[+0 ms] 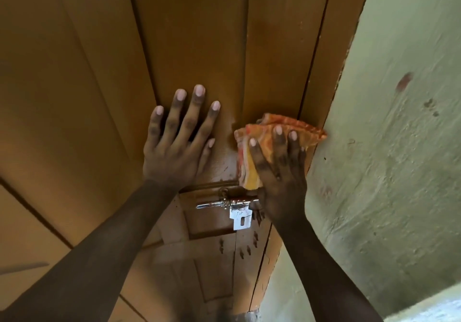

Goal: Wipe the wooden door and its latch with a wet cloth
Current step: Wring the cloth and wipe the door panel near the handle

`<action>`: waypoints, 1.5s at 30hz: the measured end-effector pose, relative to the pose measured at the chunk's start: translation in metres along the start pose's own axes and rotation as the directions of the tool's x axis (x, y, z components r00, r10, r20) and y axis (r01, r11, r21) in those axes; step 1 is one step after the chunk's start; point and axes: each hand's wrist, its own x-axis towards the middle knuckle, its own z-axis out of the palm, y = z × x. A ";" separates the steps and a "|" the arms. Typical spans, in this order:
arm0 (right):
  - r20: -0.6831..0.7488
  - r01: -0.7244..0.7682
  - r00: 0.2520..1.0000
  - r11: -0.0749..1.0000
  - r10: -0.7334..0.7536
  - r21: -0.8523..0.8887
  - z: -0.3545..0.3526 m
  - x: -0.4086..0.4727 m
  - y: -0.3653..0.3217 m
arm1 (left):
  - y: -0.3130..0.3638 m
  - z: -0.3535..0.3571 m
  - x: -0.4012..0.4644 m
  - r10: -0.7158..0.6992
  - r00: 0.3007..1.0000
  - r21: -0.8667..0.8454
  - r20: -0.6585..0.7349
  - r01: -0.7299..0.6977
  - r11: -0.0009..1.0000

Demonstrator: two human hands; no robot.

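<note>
The brown wooden door (194, 34) fills the left and middle of the head view. My left hand (178, 144) lies flat on it with fingers spread, holding nothing. My right hand (280, 177) presses a folded orange and yellow cloth (267, 134) against the door's right stile, close to the frame. The metal latch (232, 206), a shiny bolt with a hanging hasp plate, sits just below both hands; its right end is hidden behind my right wrist. The wood around the cloth looks wet and darker.
A pale green plastered wall (399, 147) with dark stains stands right of the door frame (321, 72). Small dark marks dot the door panel below the latch. A bright floor patch shows at the bottom right corner.
</note>
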 end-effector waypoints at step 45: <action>0.290 -0.262 0.913 0.958 0.286 -0.120 -0.017 -0.087 -0.064 | -0.036 -0.016 -0.068 0.321 0.920 -0.096 0.224 -0.307 0.947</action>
